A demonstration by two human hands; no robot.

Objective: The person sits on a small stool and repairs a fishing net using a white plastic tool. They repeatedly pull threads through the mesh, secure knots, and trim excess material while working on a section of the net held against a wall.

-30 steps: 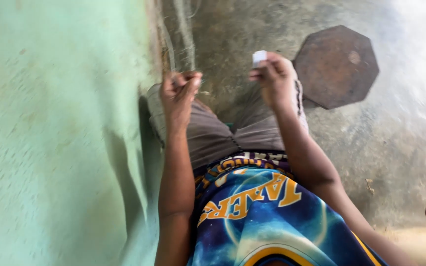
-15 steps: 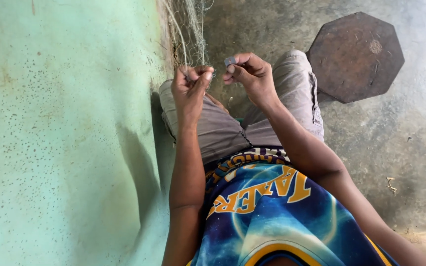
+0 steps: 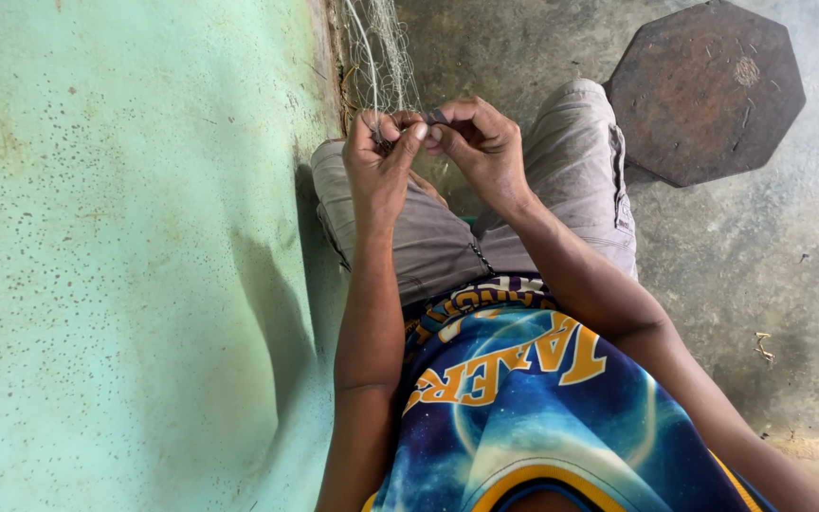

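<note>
Nearest the camera is the person's blue and yellow sleeveless shirt (image 3: pixel 523 408), with both bare forearms running up from it over grey shorts (image 3: pixel 561 180) that cover the raised knees.

Above the knees the two hands meet. The left hand (image 3: pixel 383 163) has its fingers curled in and its thumb pressed to the fingertips, its grip pinched on strands of a thin pale fishing net (image 3: pixel 376 57). The right hand (image 3: pixel 479 147) sits just beside it, fingertips touching the left's; its grip is clenched on a small dark piece (image 3: pixel 435 117) that shows between thumb and forefinger. What that piece is cannot be told.

From the hands the net rises to the top edge of the view, hanging along the edge of a green painted wall (image 3: pixel 125 256) that fills the left side.

Farther off, on the grey concrete floor (image 3: pixel 732 275), lies a dark rusty octagonal plate (image 3: pixel 708 85) near the top right corner, just beyond the right knee.
</note>
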